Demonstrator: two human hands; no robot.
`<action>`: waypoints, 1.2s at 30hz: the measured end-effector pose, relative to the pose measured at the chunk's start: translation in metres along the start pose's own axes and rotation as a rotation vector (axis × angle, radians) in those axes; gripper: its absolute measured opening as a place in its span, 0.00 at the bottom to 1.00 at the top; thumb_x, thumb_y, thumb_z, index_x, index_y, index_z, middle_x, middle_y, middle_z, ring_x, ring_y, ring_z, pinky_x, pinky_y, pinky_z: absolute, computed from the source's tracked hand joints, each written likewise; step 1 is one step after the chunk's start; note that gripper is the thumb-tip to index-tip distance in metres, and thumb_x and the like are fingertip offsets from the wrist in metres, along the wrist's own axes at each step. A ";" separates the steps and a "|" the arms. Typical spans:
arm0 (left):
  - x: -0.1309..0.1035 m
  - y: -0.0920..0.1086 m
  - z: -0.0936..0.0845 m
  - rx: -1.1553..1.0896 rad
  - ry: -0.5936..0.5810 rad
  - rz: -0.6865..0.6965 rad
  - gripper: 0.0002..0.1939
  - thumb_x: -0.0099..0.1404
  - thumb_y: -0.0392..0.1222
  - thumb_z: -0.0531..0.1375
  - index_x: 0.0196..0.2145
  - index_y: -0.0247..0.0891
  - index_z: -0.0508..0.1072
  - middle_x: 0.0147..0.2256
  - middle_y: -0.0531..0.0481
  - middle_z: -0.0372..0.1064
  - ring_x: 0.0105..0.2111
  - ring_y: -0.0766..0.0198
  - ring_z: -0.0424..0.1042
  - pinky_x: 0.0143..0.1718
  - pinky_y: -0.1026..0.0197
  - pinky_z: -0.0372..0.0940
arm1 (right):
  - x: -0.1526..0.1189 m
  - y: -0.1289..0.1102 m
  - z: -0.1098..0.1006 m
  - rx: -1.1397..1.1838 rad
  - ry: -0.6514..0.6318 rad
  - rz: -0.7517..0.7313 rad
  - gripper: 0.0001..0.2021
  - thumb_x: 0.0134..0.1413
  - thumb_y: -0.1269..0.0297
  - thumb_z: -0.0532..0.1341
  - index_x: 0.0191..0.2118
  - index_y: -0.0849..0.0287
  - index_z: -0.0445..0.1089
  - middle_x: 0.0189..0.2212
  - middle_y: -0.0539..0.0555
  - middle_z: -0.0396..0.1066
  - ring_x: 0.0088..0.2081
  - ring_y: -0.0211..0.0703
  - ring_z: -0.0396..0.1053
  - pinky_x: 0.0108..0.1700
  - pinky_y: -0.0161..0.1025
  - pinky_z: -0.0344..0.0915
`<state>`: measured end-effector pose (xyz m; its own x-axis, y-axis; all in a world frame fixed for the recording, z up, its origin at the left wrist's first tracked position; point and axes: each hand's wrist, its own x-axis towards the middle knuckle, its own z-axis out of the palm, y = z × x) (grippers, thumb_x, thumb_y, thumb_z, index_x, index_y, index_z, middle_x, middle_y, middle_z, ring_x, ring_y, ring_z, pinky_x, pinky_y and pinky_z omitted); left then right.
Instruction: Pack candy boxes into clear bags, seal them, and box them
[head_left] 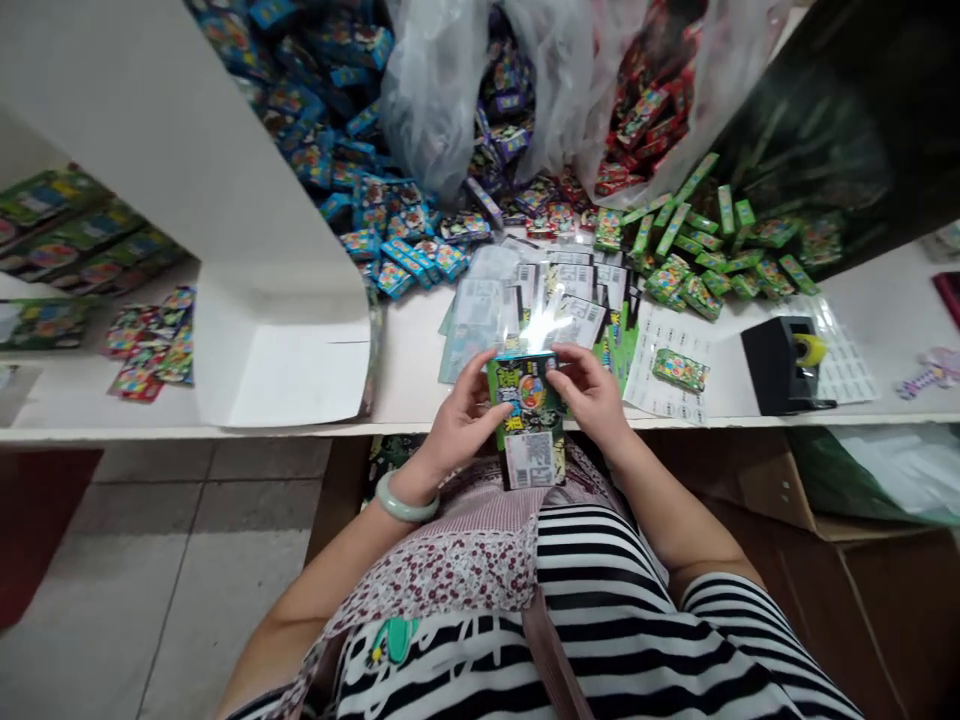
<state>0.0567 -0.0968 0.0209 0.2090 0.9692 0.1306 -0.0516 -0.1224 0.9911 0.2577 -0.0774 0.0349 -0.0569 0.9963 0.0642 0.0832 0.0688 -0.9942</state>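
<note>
A dark printed packet (531, 420) with green edges and a white label is held upright between my two hands, at the front edge of the table. My left hand (465, 415) grips its left side, the thumb across its front. On the upper right corner, my right hand (591, 392) pinches it with thumb and fingers. A strip of blue shows at its top edge. Just beyond my hands lie clear plastic sleeves (480, 305) and several flat cards with white labels (581, 318).
Small blue boxes (405, 262), purple boxes (510, 140), red boxes (649, 115) and green boxes (701, 240) are heaped at the back. A white open carton (292, 370) stands left. On the right are a sticker sheet (675, 335) and a black tape dispenser (772, 365).
</note>
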 end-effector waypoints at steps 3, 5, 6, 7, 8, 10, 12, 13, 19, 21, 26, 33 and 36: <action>0.012 0.007 0.003 0.058 0.126 0.035 0.14 0.67 0.44 0.65 0.50 0.45 0.73 0.45 0.48 0.76 0.45 0.63 0.76 0.46 0.60 0.74 | 0.010 -0.009 -0.007 -0.030 -0.088 -0.040 0.08 0.59 0.56 0.61 0.38 0.55 0.68 0.33 0.50 0.71 0.33 0.37 0.69 0.37 0.39 0.68; 0.022 0.013 0.006 0.073 0.206 0.060 0.06 0.67 0.44 0.64 0.39 0.41 0.76 0.42 0.48 0.77 0.45 0.64 0.76 0.49 0.59 0.72 | 0.020 -0.015 -0.015 0.005 -0.137 -0.035 0.09 0.57 0.55 0.62 0.34 0.55 0.66 0.32 0.50 0.70 0.34 0.38 0.68 0.34 0.37 0.67; 0.027 0.016 0.008 0.061 0.224 0.061 0.06 0.67 0.44 0.64 0.37 0.40 0.75 0.41 0.49 0.77 0.44 0.64 0.76 0.48 0.59 0.72 | 0.024 -0.018 -0.019 0.040 -0.160 -0.009 0.09 0.56 0.55 0.63 0.35 0.54 0.66 0.33 0.51 0.70 0.34 0.38 0.68 0.32 0.37 0.66; 0.031 0.018 0.009 0.038 0.230 0.054 0.06 0.66 0.44 0.65 0.37 0.40 0.75 0.39 0.49 0.78 0.42 0.65 0.77 0.47 0.60 0.72 | 0.028 -0.019 -0.023 0.076 -0.182 0.028 0.11 0.54 0.55 0.64 0.37 0.54 0.66 0.34 0.51 0.70 0.34 0.38 0.68 0.30 0.36 0.65; 0.035 0.020 0.010 0.013 0.229 0.043 0.08 0.65 0.45 0.66 0.40 0.41 0.75 0.38 0.50 0.78 0.40 0.65 0.77 0.44 0.61 0.72 | 0.030 -0.021 -0.026 0.098 -0.202 0.068 0.13 0.52 0.55 0.65 0.40 0.53 0.66 0.35 0.50 0.70 0.34 0.38 0.68 0.29 0.36 0.64; 0.038 0.022 0.011 -0.013 0.216 0.015 0.14 0.63 0.45 0.67 0.46 0.42 0.75 0.37 0.51 0.78 0.37 0.66 0.77 0.41 0.62 0.72 | 0.033 -0.022 -0.031 0.072 -0.220 0.093 0.14 0.51 0.56 0.66 0.42 0.53 0.67 0.35 0.51 0.71 0.34 0.39 0.68 0.28 0.36 0.64; 0.038 0.025 0.010 0.004 0.188 0.009 0.12 0.62 0.46 0.68 0.43 0.41 0.77 0.37 0.50 0.78 0.38 0.65 0.77 0.42 0.61 0.72 | 0.032 -0.024 -0.033 -0.012 -0.226 0.033 0.11 0.51 0.56 0.67 0.38 0.54 0.69 0.35 0.52 0.71 0.37 0.40 0.69 0.31 0.37 0.65; 0.037 0.026 0.010 0.018 0.174 0.015 0.09 0.61 0.46 0.68 0.38 0.40 0.78 0.36 0.49 0.78 0.38 0.65 0.77 0.43 0.60 0.72 | 0.031 -0.025 -0.033 -0.043 -0.230 -0.007 0.10 0.51 0.56 0.67 0.34 0.55 0.70 0.36 0.52 0.71 0.38 0.41 0.69 0.33 0.38 0.65; 0.042 0.041 0.014 0.017 0.211 -0.021 0.08 0.57 0.43 0.69 0.31 0.38 0.75 0.30 0.52 0.74 0.31 0.66 0.73 0.35 0.63 0.69 | 0.038 -0.041 -0.026 0.032 -0.289 0.101 0.11 0.48 0.56 0.68 0.31 0.56 0.68 0.29 0.49 0.69 0.29 0.37 0.66 0.31 0.38 0.64; 0.045 0.045 0.014 0.013 0.207 -0.043 0.08 0.56 0.42 0.69 0.30 0.37 0.74 0.29 0.52 0.73 0.29 0.68 0.71 0.32 0.64 0.68 | 0.043 -0.047 -0.024 0.009 -0.319 0.165 0.12 0.46 0.56 0.69 0.32 0.56 0.68 0.27 0.48 0.69 0.27 0.36 0.64 0.30 0.38 0.62; 0.042 0.053 0.005 0.051 0.078 -0.009 0.07 0.61 0.41 0.66 0.28 0.37 0.73 0.30 0.51 0.72 0.32 0.67 0.71 0.35 0.63 0.68 | 0.041 -0.056 -0.028 -0.096 -0.383 0.093 0.13 0.51 0.53 0.68 0.29 0.57 0.69 0.27 0.50 0.70 0.29 0.38 0.66 0.32 0.39 0.64; 0.029 0.044 -0.010 0.144 -0.118 0.102 0.08 0.65 0.47 0.65 0.36 0.40 0.75 0.38 0.47 0.74 0.40 0.62 0.74 0.42 0.57 0.71 | 0.020 -0.055 -0.031 -0.286 -0.381 -0.293 0.04 0.58 0.63 0.65 0.33 0.52 0.71 0.36 0.53 0.74 0.40 0.43 0.70 0.41 0.43 0.68; 0.030 0.037 -0.007 0.166 -0.078 0.102 0.08 0.66 0.47 0.64 0.37 0.40 0.75 0.35 0.49 0.74 0.37 0.63 0.73 0.41 0.58 0.71 | 0.015 -0.047 -0.027 -0.290 -0.329 -0.319 0.04 0.60 0.64 0.62 0.33 0.53 0.71 0.36 0.53 0.74 0.39 0.43 0.71 0.42 0.44 0.69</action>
<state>0.0541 -0.0709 0.0617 0.2862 0.9313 0.2255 0.0838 -0.2588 0.9623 0.2800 -0.0640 0.0854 -0.4291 0.8581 0.2822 0.2791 0.4230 -0.8621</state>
